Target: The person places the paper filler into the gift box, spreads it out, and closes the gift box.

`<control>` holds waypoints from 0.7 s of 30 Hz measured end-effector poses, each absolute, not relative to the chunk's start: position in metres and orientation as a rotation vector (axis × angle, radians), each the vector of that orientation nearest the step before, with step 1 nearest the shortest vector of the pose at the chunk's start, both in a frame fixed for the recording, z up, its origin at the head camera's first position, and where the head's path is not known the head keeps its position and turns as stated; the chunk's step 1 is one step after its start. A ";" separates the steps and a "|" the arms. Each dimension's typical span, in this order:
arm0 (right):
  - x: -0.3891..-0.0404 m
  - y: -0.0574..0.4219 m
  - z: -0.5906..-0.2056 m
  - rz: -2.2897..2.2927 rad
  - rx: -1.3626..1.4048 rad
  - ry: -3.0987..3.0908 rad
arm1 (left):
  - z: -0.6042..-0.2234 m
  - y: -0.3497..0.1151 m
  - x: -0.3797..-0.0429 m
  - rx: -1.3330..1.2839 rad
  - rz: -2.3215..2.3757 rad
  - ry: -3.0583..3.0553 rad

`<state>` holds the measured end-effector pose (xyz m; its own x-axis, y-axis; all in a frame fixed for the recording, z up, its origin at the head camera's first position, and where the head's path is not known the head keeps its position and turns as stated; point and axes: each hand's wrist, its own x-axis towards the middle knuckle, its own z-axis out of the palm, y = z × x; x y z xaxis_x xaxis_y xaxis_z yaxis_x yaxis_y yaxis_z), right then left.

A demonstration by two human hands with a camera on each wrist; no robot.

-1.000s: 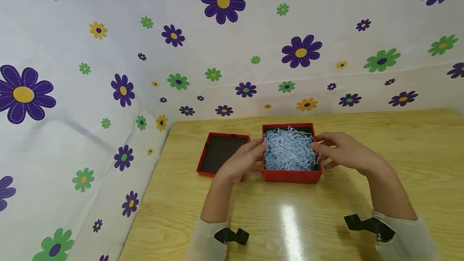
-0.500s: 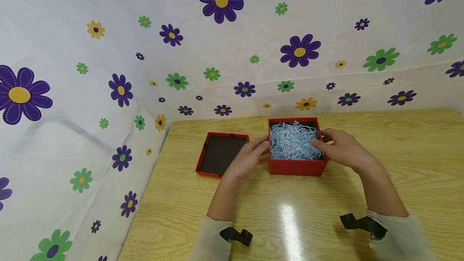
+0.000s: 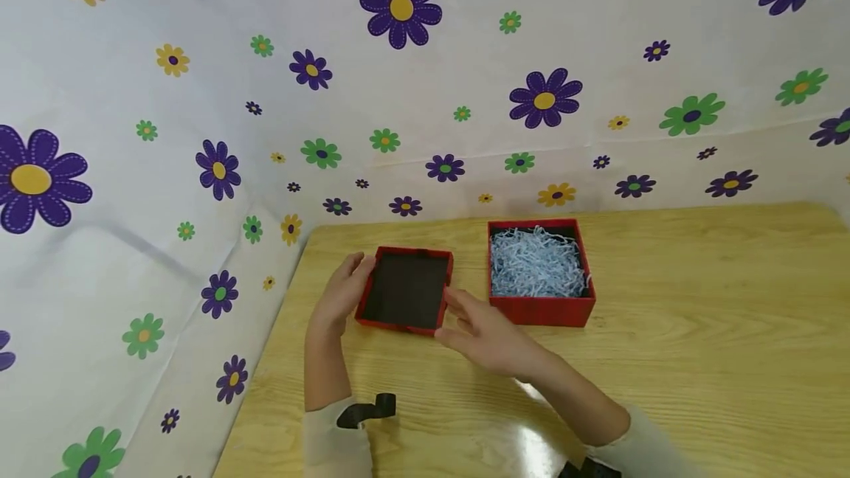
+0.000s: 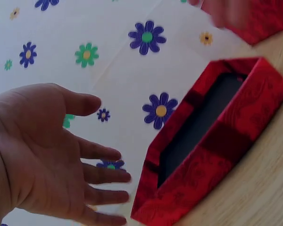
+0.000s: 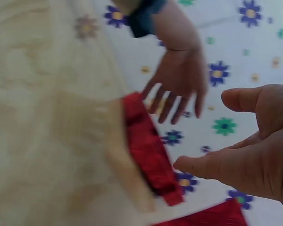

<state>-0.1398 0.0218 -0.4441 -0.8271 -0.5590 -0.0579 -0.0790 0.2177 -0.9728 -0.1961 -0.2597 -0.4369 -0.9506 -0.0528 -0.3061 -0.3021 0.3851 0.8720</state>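
Note:
A shallow red box lid (image 3: 405, 290) with a black inside lies with its hollow side up on the table. My left hand (image 3: 340, 295) is at its left side, fingers spread and straight in the left wrist view, a small gap from the red wall (image 4: 217, 155). On the lid's other side is my right hand (image 3: 490, 334), thumb and fingers apart near the right edge; contact there is unclear. Right of it stands a red box (image 3: 541, 310) filled with light blue shredded paper (image 3: 536, 262), with no hand on it.
The wooden table (image 3: 697, 330) extends to the right and toward me. A white flower-print cloth (image 3: 465, 43) hangs behind and along the left side. Each wrist wears a black strap mount (image 3: 367, 411).
Both hands have let go of the filled box, after it shifted slightly back and right. They have moved left to either side of the lid.

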 end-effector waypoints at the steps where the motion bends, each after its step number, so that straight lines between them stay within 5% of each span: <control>1: -0.139 0.015 -0.452 -1.602 -0.575 2.091 | -0.440 -0.264 -0.195 -0.332 1.558 2.408; 9: -0.140 -0.002 -0.477 -1.496 -0.523 2.190 | -0.443 -0.265 -0.189 -0.346 1.384 2.409; 21: -0.145 0.065 -0.405 -1.762 -0.531 2.255 | -0.384 -0.208 -0.168 -0.098 1.641 2.650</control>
